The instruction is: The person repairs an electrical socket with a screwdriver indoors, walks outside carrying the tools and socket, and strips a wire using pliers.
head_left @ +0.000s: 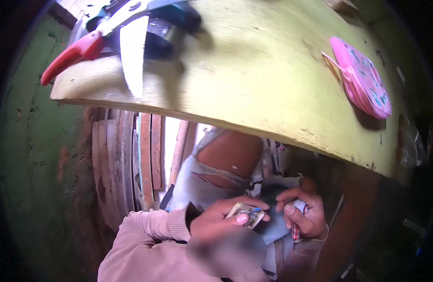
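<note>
Low in front of my body, below the table edge, my left hand (pixel 226 217) grips a small flat rectangular item (pixel 243 212), pale with dark markings. A thin blue strip (pixel 255 210) lies across it near my fingertips; I cannot make out its kind. To the right, my right hand (pixel 306 214) is curled round a small object (pixel 300 205) with a whitish rounded top. A red-and-white patterned end (pixel 295 231) shows below those fingers; whether it belongs to the same object I cannot tell. The two hands are apart, over my lap.
A yellow wooden table (pixel 254 70) spans the upper view. Red-handled cutters (pixel 80 54) and dark tools lie at its left corner, beside a bright white blade-like strip (pixel 133 61). A pink patterned case (pixel 362 77) rests at right. Planks (pixel 146 155) stand by the green wall (pixel 33 141).
</note>
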Available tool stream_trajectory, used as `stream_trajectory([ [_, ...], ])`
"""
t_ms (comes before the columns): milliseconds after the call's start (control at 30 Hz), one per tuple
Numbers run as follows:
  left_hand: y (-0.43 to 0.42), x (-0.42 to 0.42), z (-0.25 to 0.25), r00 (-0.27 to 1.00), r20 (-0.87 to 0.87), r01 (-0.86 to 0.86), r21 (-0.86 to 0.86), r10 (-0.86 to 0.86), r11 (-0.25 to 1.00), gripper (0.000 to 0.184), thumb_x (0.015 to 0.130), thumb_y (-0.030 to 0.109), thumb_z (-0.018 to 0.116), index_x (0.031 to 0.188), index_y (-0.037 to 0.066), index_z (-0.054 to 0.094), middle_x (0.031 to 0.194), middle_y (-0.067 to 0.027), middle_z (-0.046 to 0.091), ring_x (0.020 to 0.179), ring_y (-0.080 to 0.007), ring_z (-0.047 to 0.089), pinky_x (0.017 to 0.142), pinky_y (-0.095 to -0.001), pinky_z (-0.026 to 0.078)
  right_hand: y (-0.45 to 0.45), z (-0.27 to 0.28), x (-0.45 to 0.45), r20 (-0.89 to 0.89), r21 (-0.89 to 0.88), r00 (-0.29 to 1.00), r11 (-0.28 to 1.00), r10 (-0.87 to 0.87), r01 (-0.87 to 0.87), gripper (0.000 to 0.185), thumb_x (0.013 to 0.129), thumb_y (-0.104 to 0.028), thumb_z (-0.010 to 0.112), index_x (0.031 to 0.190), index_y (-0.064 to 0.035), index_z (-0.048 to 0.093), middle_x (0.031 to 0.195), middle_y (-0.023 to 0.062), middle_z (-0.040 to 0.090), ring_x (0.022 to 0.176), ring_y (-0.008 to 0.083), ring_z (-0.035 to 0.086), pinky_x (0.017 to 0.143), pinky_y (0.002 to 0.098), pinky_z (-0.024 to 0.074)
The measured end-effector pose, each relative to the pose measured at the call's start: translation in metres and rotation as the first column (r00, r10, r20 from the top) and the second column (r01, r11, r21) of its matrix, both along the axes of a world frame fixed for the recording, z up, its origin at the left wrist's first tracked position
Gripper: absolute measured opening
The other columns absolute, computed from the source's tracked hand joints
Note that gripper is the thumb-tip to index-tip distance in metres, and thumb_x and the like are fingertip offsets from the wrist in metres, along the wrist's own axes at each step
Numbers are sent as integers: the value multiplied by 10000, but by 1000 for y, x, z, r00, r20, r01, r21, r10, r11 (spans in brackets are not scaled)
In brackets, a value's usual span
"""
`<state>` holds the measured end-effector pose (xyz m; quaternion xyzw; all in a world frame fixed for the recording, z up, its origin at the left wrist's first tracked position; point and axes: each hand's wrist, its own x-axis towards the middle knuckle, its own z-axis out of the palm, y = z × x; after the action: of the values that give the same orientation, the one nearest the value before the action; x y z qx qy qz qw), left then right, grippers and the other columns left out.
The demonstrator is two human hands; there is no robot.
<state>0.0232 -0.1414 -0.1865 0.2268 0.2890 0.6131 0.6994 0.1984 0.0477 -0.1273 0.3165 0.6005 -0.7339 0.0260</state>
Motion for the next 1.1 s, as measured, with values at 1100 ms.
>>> stream_trajectory([
  [1100,-31,-68,19,960,108,-224,-252,257,941,842,902,471,662,1470,-18,279,1204,-186,610,1137,-307,637,977,-458,529,24,-70,-24,-145,292,967,925,-209,244,294,921,-247,619,1057,13,625,834,130,649,613,157,576,545,277,433],
])
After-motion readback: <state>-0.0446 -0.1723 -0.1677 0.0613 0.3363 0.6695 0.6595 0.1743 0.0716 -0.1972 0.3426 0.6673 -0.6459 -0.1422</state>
